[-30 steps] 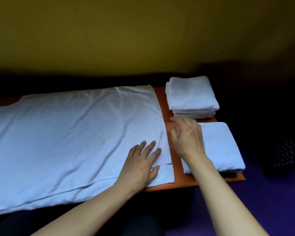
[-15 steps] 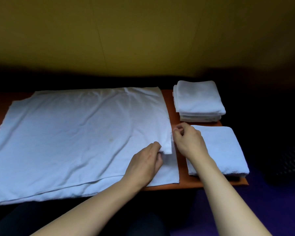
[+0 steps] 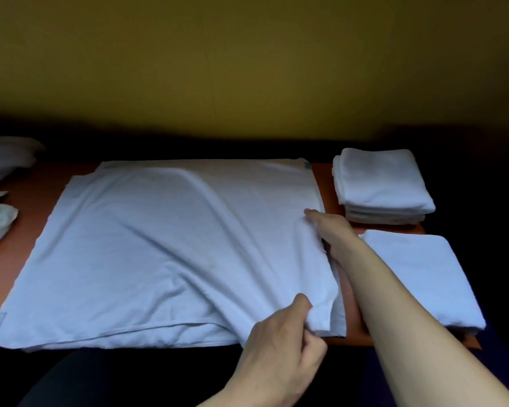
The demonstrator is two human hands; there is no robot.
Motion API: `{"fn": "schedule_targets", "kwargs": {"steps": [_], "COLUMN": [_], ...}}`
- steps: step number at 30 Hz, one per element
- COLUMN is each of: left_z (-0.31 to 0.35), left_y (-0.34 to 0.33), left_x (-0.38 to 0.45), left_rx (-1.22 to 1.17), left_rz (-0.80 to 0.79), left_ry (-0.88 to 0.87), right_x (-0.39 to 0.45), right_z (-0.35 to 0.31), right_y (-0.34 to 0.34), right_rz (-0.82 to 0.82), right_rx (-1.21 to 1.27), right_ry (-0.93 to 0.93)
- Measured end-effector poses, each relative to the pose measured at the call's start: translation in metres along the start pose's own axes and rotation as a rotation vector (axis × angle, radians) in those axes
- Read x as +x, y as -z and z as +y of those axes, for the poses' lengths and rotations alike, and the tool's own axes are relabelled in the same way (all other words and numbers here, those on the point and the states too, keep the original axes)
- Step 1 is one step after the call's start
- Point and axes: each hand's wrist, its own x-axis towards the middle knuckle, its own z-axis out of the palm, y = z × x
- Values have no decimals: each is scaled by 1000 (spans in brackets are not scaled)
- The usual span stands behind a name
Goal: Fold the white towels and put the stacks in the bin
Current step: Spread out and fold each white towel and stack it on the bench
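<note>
A large white towel (image 3: 165, 248) lies spread over an orange table (image 3: 36, 195). My left hand (image 3: 282, 345) pinches the towel's near right corner and lifts it off the layer beneath. My right hand (image 3: 329, 230) grips the right edge farther back, its fingers partly hidden under the cloth. A stack of folded white towels (image 3: 382, 183) sits at the table's far right. One folded towel (image 3: 417, 274) lies in front of that stack, just right of my right forearm.
Crumpled white towels (image 3: 0, 183) lie at the table's left end. A yellow wall rises behind the table. The area right of the table is dark, and no bin shows there.
My left hand went from lying flat on the towel to pinching its near right corner. My right hand took the right edge, and both have raised that side of the cloth.
</note>
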Motion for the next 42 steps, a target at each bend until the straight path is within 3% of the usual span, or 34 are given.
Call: {"fn": "schedule_targets", "kwargs": {"steps": [5, 12, 15, 22, 32, 42], "left_z": [7, 35, 47, 21, -63, -159], "left_y": [9, 28, 33, 66, 146, 221], "left_x": [-20, -19, -18, -36, -86, -151], "left_rx": [-109, -240, -247, -408, -642, -552], "left_rz": [1, 147, 253, 282, 482, 656], "left_ry": [104, 40, -2, 114, 315, 544], "right_x": [9, -12, -19, -31, -67, -106], "right_z": [-12, -77, -97, -100, -137, -147], "right_y": [-9, 32, 41, 9, -136, -316], "right_rz": [-10, 228, 226, 199, -10, -143], "right_rx": [183, 65, 92, 280, 304, 150], "right_ry": [-28, 244, 251, 189, 198, 200]}}
